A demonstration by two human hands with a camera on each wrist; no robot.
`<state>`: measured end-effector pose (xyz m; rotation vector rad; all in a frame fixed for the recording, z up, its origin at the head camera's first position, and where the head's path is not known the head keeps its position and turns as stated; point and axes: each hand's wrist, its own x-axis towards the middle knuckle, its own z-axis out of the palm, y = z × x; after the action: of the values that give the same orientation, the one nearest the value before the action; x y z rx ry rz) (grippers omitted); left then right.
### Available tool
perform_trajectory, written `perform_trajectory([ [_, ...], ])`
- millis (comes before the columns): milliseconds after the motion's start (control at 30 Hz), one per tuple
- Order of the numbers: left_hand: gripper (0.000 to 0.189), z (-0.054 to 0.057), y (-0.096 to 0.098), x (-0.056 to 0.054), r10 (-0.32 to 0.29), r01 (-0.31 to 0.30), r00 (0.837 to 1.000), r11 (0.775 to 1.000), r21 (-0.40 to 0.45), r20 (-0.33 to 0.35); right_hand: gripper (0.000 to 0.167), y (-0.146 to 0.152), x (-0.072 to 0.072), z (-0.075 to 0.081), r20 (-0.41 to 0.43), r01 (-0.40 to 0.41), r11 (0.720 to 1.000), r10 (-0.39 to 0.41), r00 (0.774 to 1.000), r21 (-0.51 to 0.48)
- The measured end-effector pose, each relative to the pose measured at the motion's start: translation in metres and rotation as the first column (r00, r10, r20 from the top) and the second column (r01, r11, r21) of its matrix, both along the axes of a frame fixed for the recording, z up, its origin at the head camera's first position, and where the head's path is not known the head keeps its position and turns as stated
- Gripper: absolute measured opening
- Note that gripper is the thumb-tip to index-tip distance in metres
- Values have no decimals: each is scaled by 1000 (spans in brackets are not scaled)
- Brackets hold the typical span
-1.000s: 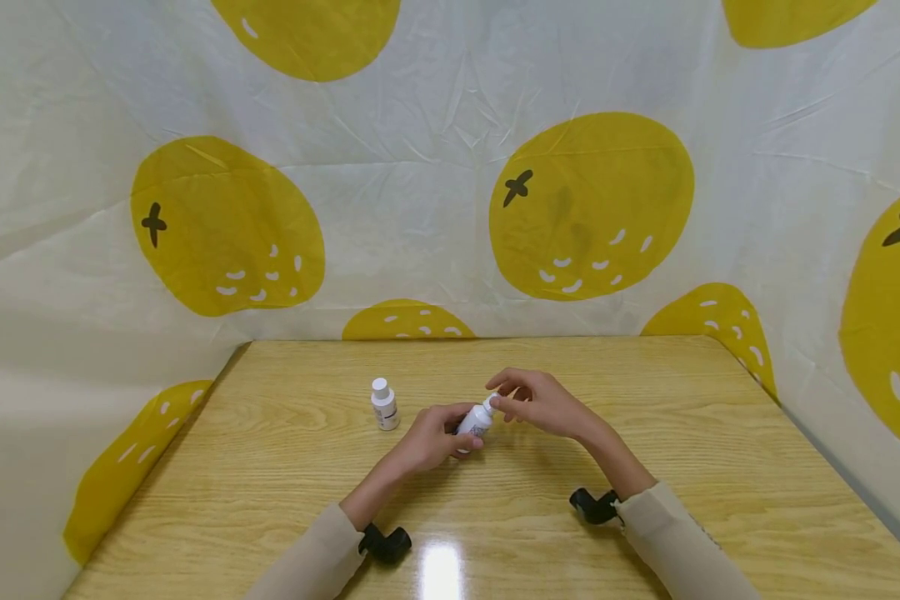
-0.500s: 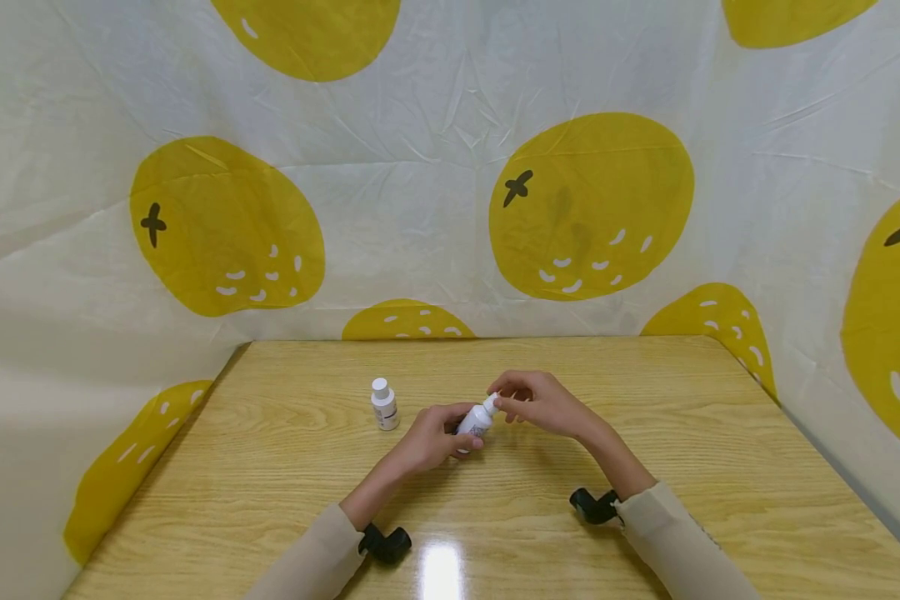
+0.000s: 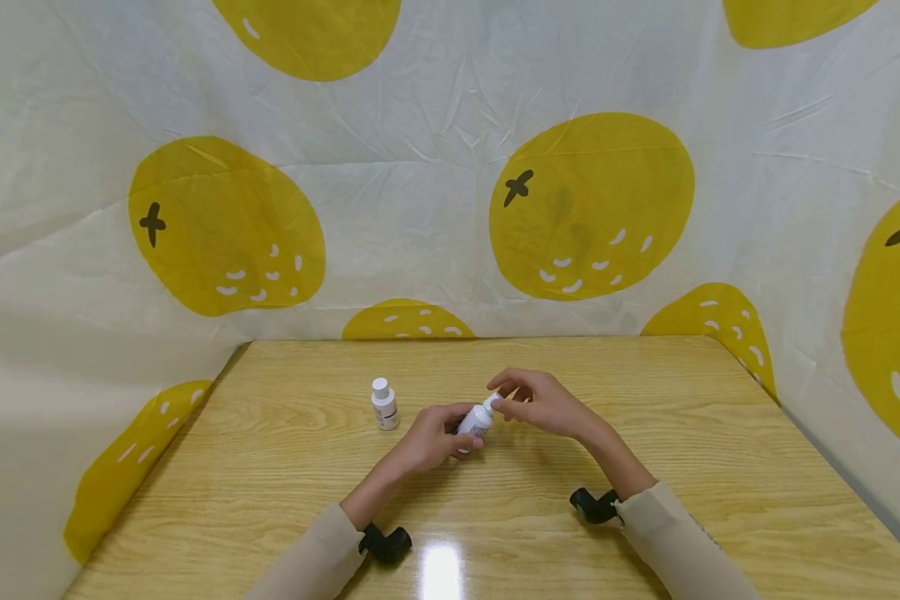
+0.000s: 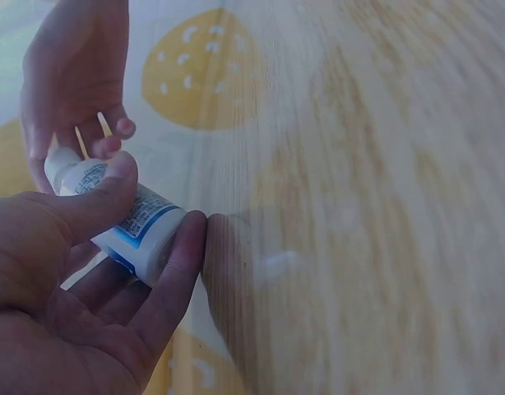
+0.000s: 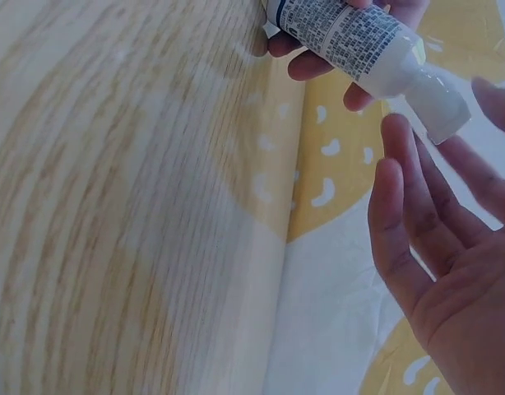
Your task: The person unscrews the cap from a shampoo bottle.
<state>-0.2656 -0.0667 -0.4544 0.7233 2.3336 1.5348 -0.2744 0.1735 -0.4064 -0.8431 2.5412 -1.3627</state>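
My left hand [image 3: 429,440] grips a small white bottle [image 3: 474,423] by its body, tilted with its cap up and to the right. Printed text and a blue band show on the bottle [image 4: 141,218] in the left wrist view. Its white cap [image 5: 437,105] lies between the thumb and fingers of my right hand [image 3: 543,406]. A small gap shows between thumb and cap in the right wrist view; the fingers there are fairly straight, the index beside the cap. A second white bottle [image 3: 385,406] with a white cap stands upright to the left.
Both hands are over a wooden table [image 3: 307,475]. Behind it hangs a pale cloth [image 3: 405,225] with yellow fruit shapes. A black wrist camera [image 3: 386,545] sits at the left sleeve, another black wrist camera [image 3: 594,506] at the right.
My right hand's fingers shift slightly at the cap, dipping half a second ago and rising again now. The left hand, the held bottle and the standing bottle stay where they were.
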Motion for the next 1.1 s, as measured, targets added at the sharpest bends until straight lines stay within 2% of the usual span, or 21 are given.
perform_trajectory([
  [233,44,1,1,0,12,-11,1000,1000,-6,11,23,0,-1,-1,19,12,1000,-12,1000,5],
  [733,40,0,0,-1,0,0,1000,1000,-9,-7,28,2,-1,1,-18,-70,997,70,997,-15],
  [1100,43,-1,0,-1,-2,2,1000,1000,-1,2,30,-2,0,0,-1,29,999,-29,1000,30],
])
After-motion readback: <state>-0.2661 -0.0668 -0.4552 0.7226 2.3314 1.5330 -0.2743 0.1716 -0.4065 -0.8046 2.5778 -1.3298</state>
